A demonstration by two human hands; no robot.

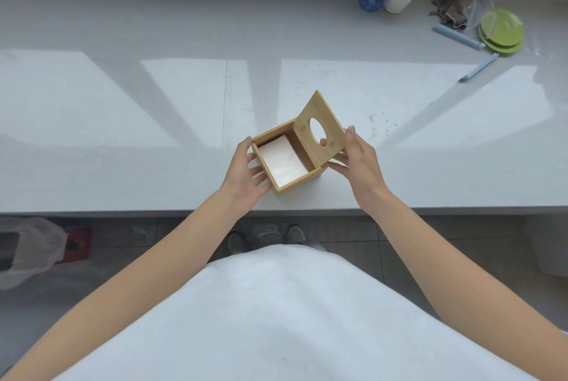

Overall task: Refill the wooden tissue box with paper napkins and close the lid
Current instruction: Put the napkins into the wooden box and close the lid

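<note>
Lid [312,108] is the only job left, by the look of it: the napkins [281,162] sit flat down in the box [302,185], below the rim, nothing poking up.

The box stands on the counter [153,134] right between your hands, touching both. Your left hand [246,174] is spread loose, with the fingers laid against the wall on its side, more bracing than gripping. Your right hand [359,162] pinches the lid: thumb on its top edge, fingers behind it, and one fingertip shows through the hole [318,131].

To do it well, I'd press that left hand firm so the box can't skate away, then swing the lid over toward the left hand. Pull that fingertip out of the hole before the lid lands. Check no napkin corner rides up under the rim, and lower it rather than drop it.

Orientation: the box sits turned on the counter, one corner aimed back at you, open top facing up. The lid stands nearly upright on the right-hand side, leaning a bit away from the opening, inner face toward your left hand. The hinge edge runs from near you to away from you. The top looks about square, so I can't call a long axis there.
</note>
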